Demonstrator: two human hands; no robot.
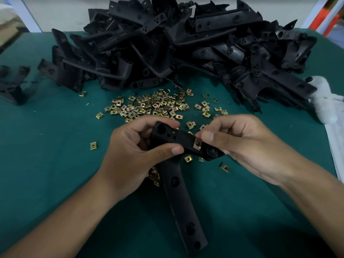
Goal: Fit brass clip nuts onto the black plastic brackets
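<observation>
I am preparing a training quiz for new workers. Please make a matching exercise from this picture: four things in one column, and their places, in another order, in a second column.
Things:
1. black bracket in work
2. clip nut being fitted
3. heap of black brackets
4. white cloth

Places:
A. far side of the green table
B. on the bracket's short arm, under the right hand thumb
C. right edge of the table
D. held in the left hand, above the table

Pairs: 1-D, 2-B, 3-A, 4-C
</observation>
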